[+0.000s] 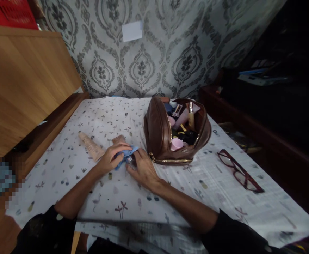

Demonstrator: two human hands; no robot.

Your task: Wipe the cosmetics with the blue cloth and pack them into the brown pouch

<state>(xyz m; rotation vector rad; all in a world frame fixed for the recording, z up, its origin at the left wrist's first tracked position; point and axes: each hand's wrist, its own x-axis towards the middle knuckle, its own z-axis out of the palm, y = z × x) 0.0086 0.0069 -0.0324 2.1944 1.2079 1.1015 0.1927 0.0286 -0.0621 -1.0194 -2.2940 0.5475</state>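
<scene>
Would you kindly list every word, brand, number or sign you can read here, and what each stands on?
No text is legible.
Beige tube: faint lettering, too blurred to read.
Cosmetics in the brown bag: any labels are too small to read.

Left hand (114, 156) holds blue cloth (127, 152) against small, partly hidden item (129, 159) in right hand (145, 171). Brown bag (156, 130) of cosmetics (177, 143) stands unzipped beyond; tube (91, 146) lies left, glasses (239, 170) lie right, all on printed tablecloth (104, 114).
</scene>
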